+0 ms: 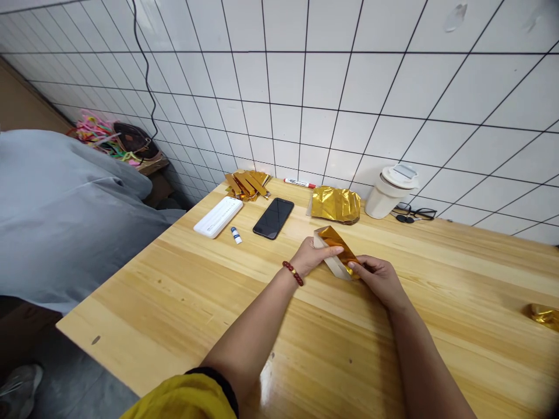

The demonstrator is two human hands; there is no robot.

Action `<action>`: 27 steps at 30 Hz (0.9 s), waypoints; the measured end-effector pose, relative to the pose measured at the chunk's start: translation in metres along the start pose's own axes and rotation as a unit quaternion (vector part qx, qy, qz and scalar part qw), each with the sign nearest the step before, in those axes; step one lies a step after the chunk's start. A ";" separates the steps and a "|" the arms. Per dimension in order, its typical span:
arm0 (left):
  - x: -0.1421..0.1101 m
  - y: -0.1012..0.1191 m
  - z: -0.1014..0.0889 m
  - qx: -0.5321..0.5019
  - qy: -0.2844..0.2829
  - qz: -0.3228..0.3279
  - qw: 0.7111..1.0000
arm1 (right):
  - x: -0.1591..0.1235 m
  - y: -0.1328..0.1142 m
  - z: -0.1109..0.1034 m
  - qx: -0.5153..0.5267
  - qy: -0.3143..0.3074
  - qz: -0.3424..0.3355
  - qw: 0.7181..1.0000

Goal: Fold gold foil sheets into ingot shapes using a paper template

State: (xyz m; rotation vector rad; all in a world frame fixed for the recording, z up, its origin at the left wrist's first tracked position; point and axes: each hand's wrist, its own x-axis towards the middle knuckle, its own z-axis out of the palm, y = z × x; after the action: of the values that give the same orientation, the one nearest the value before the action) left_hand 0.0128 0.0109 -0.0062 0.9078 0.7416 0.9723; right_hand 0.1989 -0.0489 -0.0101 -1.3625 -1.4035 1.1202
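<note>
Wall (332,78): white tiles with thin dark joints — a pale mark (455,17) near the top right
Cord (147,78): black, hanging down the tiles at left
Table (174,314): pale, grained wood, far edge along the wall
Floor (89,369): grey, lower left
Light: bright reflection (265,384) on the table

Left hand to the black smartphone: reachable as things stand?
Probably yes: the black smartphone lies close by, beyond and to the left of the left hand, with nothing visible between them. But that hand is gripping the folded gold foil sheet, so it would likely need to let go first.
</note>
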 end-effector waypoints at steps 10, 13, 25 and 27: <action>-0.002 -0.003 0.002 0.081 -0.024 0.025 0.996 | 0.000 0.002 0.000 0.002 -0.011 -0.017 1.000; 0.000 0.000 0.001 0.033 0.009 0.047 0.998 | 0.001 0.000 0.000 -0.001 0.004 -0.011 1.000; 0.006 -0.003 -0.004 -0.090 0.078 0.043 0.992 | 0.001 -0.003 0.003 -0.003 0.038 -0.005 0.999; 0.008 -0.003 -0.005 -0.108 0.093 0.046 0.989 | 0.000 -0.002 0.001 -0.003 0.040 -0.009 0.999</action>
State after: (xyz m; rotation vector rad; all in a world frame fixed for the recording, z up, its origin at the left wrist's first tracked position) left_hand 0.0128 0.0185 -0.0121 0.6731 0.7390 1.2058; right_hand 0.1974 -0.0490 -0.0084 -1.3825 -1.3596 1.0386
